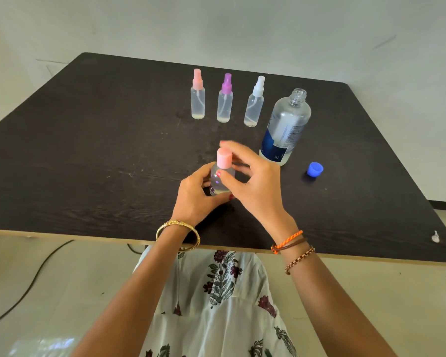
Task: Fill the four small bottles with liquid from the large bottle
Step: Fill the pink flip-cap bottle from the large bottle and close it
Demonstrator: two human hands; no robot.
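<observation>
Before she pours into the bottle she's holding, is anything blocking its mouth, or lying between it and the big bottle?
Yes: the pink cap sits on the small bottle, which the left hand holds; the right hand is at the cap. The large bottle is uncapped, its blue cap off to the side. Nothing lies between the bottles.

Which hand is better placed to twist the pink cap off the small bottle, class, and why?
The right hand: its fingers already pinch the pink cylindrical cap, while the left hand grips the small clear plastic bottle below, steadying it.
</observation>
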